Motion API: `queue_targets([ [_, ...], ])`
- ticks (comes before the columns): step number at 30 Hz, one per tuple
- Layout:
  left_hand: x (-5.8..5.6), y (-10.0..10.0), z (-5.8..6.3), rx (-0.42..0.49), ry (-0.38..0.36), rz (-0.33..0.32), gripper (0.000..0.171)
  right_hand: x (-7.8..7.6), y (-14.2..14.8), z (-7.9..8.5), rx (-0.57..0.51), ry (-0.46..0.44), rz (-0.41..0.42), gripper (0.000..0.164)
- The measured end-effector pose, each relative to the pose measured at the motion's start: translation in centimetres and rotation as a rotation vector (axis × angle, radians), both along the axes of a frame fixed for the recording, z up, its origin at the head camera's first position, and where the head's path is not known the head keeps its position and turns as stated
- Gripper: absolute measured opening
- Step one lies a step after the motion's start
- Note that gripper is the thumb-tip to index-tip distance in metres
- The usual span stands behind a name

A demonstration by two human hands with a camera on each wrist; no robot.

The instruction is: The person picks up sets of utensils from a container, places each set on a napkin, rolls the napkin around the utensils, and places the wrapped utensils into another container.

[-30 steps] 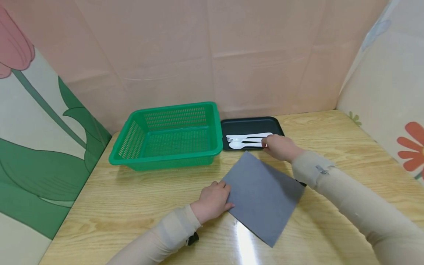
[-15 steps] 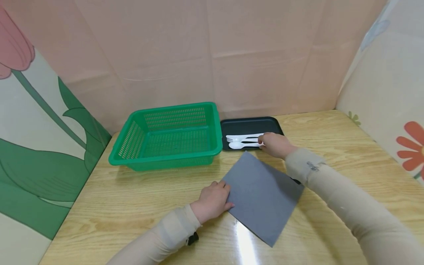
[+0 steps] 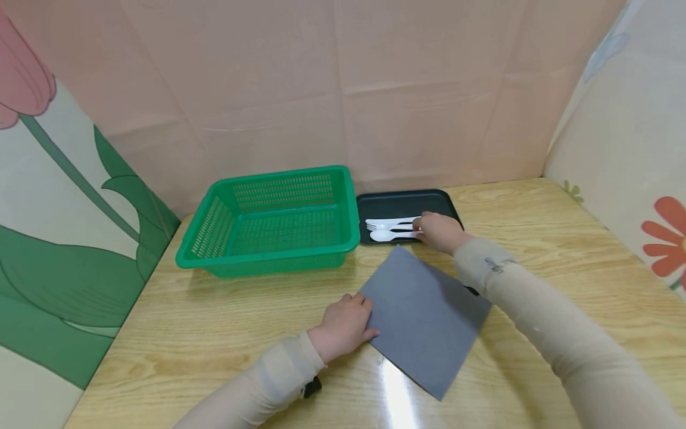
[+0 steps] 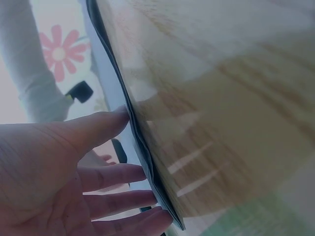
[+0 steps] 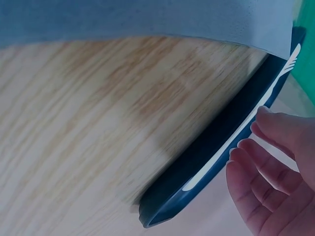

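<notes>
A grey square sheet (image 3: 423, 322), with thin layers showing at its edge in the left wrist view, lies on the table. My left hand (image 3: 343, 325) rests at its left corner, outstretched fingers and thumb touching the edge (image 4: 142, 142). Over the right part of a black tray (image 3: 407, 205), my right hand (image 3: 440, 231) has its fingertips at the handles of white plastic cutlery. A knife (image 3: 388, 221), a fork (image 3: 382, 226) and a spoon (image 3: 383, 236) lie side by side there, handle ends hidden behind the hand. In the right wrist view the fingers are loosely bent beside a white handle (image 5: 216, 162).
A green perforated basket (image 3: 278, 262) stands left of the tray, close against its side. Behind both hangs a pink cloth backdrop (image 3: 343, 89). Floral-patterned walls (image 3: 627, 149) flank the wooden table (image 3: 214, 333).
My right hand has slid a little to the left along the cutlery handles. The left hand and the grey sheet have stayed in place.
</notes>
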State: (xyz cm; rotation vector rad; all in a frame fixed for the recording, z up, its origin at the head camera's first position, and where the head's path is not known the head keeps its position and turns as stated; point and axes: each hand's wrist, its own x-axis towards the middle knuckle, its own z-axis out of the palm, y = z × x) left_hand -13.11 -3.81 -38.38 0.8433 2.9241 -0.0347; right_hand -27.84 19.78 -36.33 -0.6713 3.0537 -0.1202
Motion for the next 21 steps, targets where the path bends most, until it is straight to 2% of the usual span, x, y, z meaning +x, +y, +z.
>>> queue_targets([
  [8,0.0,0.1,-0.1,-0.002,0.0,0.003,0.04,-0.9,-0.1,-0.7,0.015,-0.028,-0.021,0.015],
  [21,0.0,0.1,0.1,-0.006,-0.002,0.006,0.041,-1.5,-0.1,-1.1,0.037,-0.04,-0.017,0.009],
])
